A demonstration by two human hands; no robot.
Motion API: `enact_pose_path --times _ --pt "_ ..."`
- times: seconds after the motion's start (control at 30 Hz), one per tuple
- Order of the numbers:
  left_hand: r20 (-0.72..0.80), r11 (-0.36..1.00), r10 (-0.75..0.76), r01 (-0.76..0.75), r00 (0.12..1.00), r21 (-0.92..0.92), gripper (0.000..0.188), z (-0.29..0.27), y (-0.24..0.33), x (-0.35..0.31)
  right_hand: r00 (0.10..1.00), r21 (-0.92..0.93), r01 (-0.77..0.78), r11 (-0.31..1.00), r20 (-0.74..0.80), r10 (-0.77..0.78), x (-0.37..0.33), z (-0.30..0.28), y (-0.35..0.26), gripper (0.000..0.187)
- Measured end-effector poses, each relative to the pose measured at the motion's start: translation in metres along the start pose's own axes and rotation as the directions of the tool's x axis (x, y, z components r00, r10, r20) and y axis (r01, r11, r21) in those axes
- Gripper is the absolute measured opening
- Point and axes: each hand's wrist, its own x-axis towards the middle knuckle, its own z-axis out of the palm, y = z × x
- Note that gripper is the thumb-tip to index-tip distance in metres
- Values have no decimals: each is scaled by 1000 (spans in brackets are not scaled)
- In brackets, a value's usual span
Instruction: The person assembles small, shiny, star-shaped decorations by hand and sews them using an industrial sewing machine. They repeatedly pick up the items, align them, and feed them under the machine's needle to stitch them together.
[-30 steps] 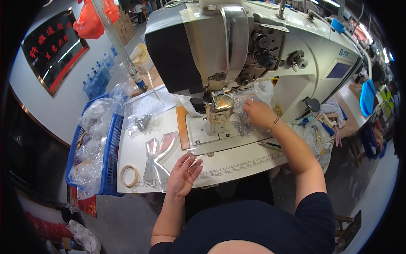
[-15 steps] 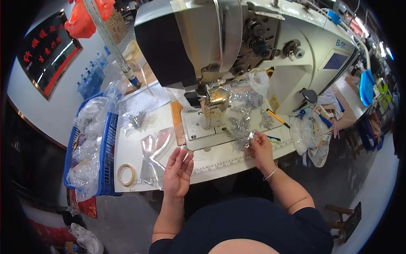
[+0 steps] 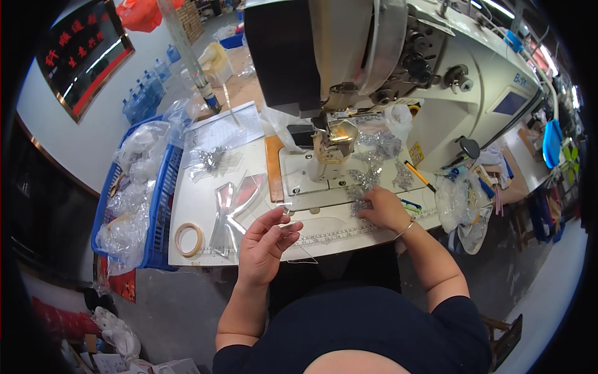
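Note:
My left hand (image 3: 265,246) is raised over the table's front edge with its fingers curled and the thumb close to them. A thin clear plastic piece (image 3: 305,254), hard to make out, seems to hang from its fingertips. On the right, my right hand (image 3: 387,210) reaches down with bent fingers closed on shiny silver pieces (image 3: 359,207); its fingertips are partly hidden. More silver pieces (image 3: 372,161) lie heaped beyond it, beside the needle area of the sewing machine (image 3: 339,134). Flat clear plastic pieces (image 3: 225,212) lie left of the machine's metal plate.
A tape roll (image 3: 188,239) lies at the table's left front. Beside the table stands a blue basket (image 3: 163,215) filled with clear plastic bags. An orange-and-black pen (image 3: 420,176) and a clear bag (image 3: 458,201) are at the right. A metal post (image 3: 187,56) rises behind.
My view has shifted, so the machine sits farther right. My left hand's fingers have curled inward. The right hand has turned palm down and its fingers are lower among the silver pieces.

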Motion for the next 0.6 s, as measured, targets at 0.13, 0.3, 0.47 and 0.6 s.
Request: enact_pose_path --times 0.13,0.3,0.47,0.6 --pt "193 999 -8 15 981 -37 26 18 -1 3 991 599 -85 796 -29 128 -1 6 -23 41" --pt "346 965 -151 214 926 -151 23 30 -28 18 993 793 52 608 -103 49 -15 10 -67 47" --pt "197 965 -212 236 957 -112 20 1 -58 15 989 918 145 370 -125 -77 -20 40 -58 44" --pt "122 982 -186 188 975 -2 20 -8 -65 10 995 929 102 355 -87 -58 -21 46 -56 44"
